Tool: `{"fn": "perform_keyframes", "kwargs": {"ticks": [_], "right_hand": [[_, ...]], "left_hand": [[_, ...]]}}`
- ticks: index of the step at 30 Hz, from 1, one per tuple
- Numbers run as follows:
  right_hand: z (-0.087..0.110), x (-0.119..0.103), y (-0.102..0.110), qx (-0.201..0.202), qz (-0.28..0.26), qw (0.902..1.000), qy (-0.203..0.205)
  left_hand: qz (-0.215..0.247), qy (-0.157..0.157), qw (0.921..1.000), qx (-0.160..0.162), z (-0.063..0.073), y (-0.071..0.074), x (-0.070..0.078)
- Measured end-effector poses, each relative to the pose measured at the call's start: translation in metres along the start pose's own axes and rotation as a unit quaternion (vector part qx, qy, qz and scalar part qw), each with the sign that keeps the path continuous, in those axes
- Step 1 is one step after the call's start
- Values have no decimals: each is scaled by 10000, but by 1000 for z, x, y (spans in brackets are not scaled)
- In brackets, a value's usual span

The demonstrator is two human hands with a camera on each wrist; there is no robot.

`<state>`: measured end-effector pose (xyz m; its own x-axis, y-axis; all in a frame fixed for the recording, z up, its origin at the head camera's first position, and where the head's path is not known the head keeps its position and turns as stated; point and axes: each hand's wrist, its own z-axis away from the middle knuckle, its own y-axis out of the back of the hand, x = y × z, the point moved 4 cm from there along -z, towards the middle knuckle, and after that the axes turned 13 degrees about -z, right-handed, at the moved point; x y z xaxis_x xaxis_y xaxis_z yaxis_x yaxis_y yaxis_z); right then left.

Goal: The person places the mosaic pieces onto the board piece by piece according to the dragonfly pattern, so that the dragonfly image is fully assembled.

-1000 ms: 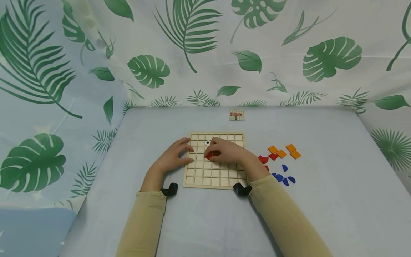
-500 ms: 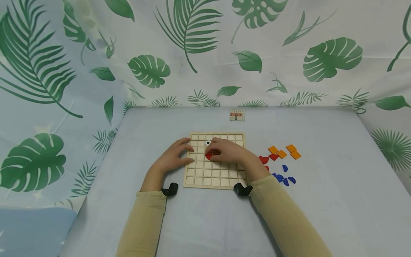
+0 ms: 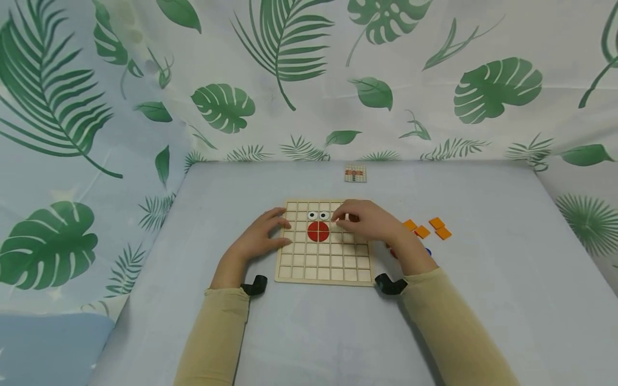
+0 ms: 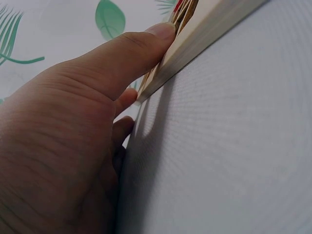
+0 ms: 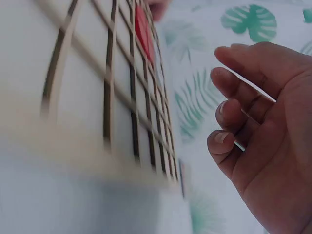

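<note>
A square wooden grid board [image 3: 299, 261] lies in the middle of the table. On it, red quarter-round pieces [image 3: 313, 236] form a full disc, below two white eye pieces [image 3: 313, 215] with black pupils. At the board's left edge rests my left hand [image 3: 260, 233], fingers spread; the left wrist view shows the thumb [image 4: 141, 48] on the wooden rim. My right hand [image 3: 369, 220] hovers above the board's upper right part. In the right wrist view its fingers [image 5: 229, 83] are loosely bent, with nothing between them.
Several orange square tiles [image 3: 422, 232] lie right of the board. Red pieces and a blue piece [image 3: 428, 251] there are partly hidden by my right forearm. A small pattern card [image 3: 355, 173] lies behind the board. Leaf-printed cloth [image 3: 309, 80] hangs behind the table.
My right hand has left the red pieces and moved to the right, uncovering the red disc and the second eye. My left hand stays at the board's edge.
</note>
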<state>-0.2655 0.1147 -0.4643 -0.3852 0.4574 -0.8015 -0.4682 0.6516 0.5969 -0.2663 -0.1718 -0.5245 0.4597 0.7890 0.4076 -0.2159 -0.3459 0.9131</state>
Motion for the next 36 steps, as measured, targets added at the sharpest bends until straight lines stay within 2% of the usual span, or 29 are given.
{"fn": "perform_keyframes", "kwargs": {"ticks": [6,11,17,21,25,29,36], "right_hand": [[40,13,33,388,413,9982,-216],[77,35,59,775,704,9921,-693],[126,60,90,1169,801,9839,-1092],[151,80,105,1409,780,9769,-1407],[166,99,110,1438,754,9714,-1731],[173,111,110,1502,778,9668,-1914],[180,118,111,1724,826,9622,-1938]], "left_hand": [[13,-1,10000,54,0,0,2],[51,56,10000,47,1,-1,2],[22,59,10000,56,0,-2,1],[6,111,9999,12,0,-2,1],[1,160,9999,-26,0,-1,1],[39,168,9998,-16,1,0,1],[24,130,9999,-29,1,1,4]]}}
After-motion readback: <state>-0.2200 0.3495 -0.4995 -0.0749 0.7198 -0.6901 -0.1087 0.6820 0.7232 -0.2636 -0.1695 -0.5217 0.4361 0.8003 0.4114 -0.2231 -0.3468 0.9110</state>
